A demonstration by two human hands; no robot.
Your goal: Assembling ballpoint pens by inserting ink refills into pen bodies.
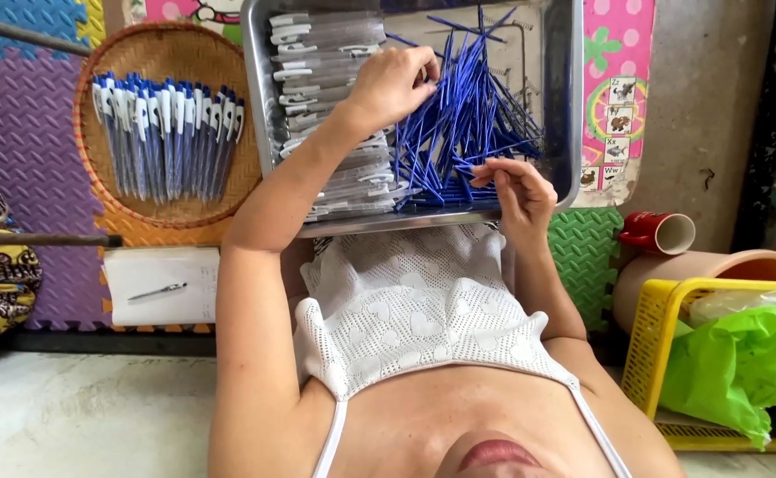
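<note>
A metal tray (567,106) rests on my lap. Clear pen barrels (321,71) with white clips lie stacked in its left half, and a loose pile of thin blue refills (463,124) fills its right half. My left hand (389,84) reaches into the tray's middle, fingers curled down where the barrels meet the refills; what it grips is hidden. My right hand (519,190) is at the tray's near edge, its fingertips pinched on a blue refill at the bottom of the pile.
A round woven basket (171,53) at the left holds a row of blue-and-white assembled pens (166,133). Below it lies a white pad (159,285) with a pen. At the right stand a red cup (658,232), a clay pot (715,265) and a yellow crate (662,336) with green plastic.
</note>
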